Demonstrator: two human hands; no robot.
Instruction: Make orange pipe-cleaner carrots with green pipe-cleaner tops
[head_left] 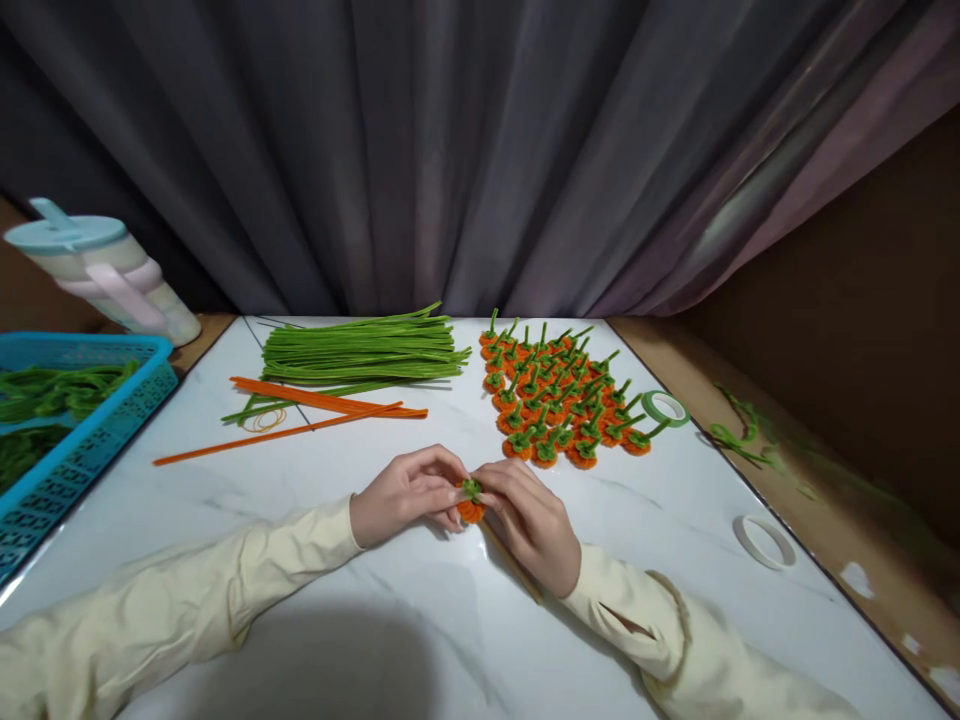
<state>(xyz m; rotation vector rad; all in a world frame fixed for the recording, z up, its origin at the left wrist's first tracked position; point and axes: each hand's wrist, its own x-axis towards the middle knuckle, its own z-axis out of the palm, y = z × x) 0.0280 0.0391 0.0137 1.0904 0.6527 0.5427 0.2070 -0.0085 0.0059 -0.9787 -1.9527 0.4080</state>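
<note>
Near the front middle of the table, a small orange pipe-cleaner pumpkin [471, 511] with a green top is pinched between both hands. My left hand [409, 495] grips its left side with thumb and fingers. From the right, my right hand [534, 522] has its fingers closed at the green top. Under the right hand a thin brown stick [517, 570] slants toward me; whether it is held or just lies there I cannot tell. Beyond the hands, several finished orange pumpkins [555, 395] with upright green stems stand in rows.
A bundle of green pipe cleaners [360, 350] lies at the back, with orange pipe cleaners [330, 400] before it. Green tape [665, 408] and a white ring [765, 542] are on the right. A blue basket [90, 440] and a tumbler [112, 270] stand left.
</note>
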